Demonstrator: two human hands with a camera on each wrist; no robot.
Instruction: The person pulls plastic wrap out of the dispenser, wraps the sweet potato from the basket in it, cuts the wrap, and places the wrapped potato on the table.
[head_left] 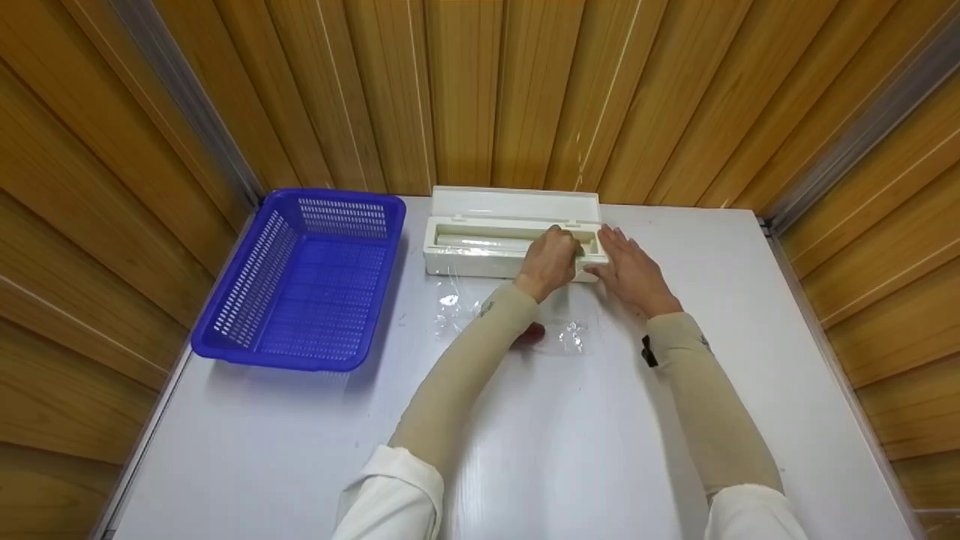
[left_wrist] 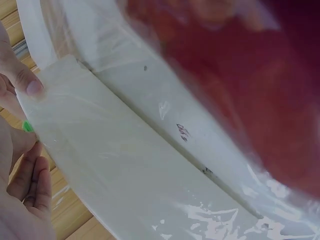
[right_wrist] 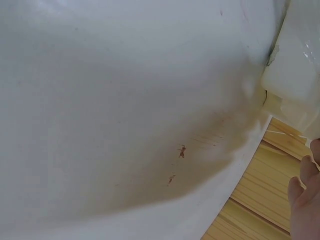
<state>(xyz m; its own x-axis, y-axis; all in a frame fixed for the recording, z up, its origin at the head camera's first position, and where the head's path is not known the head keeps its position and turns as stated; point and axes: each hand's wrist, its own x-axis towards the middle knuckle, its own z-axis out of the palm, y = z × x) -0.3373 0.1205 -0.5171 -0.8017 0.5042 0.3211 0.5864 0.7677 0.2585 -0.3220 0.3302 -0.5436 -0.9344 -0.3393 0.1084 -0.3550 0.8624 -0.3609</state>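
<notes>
A white cling film box (head_left: 480, 262) stands at the back of the table, its lid (head_left: 517, 202) raised and a film roll (head_left: 484, 242) inside. My left hand (head_left: 549, 259) is over the box's front edge, fingers curled, pinching a small green slider (left_wrist: 27, 126) near the right end. My right hand (head_left: 634, 274) holds that end, thumb at the front and fingers extended along the side. Clear film (head_left: 457, 304) runs from the box down onto the table. Under it lies a rounded red thing (head_left: 532, 334), partly hidden by my left forearm; it looms blurred in the left wrist view.
A blue plastic basket (head_left: 319, 300) with slotted walls stands on the left of the white table (head_left: 585, 450). Wood-patterned panels (head_left: 480, 97) enclose the table at the back and both sides. A black clip (head_left: 649, 351) shows at my right sleeve.
</notes>
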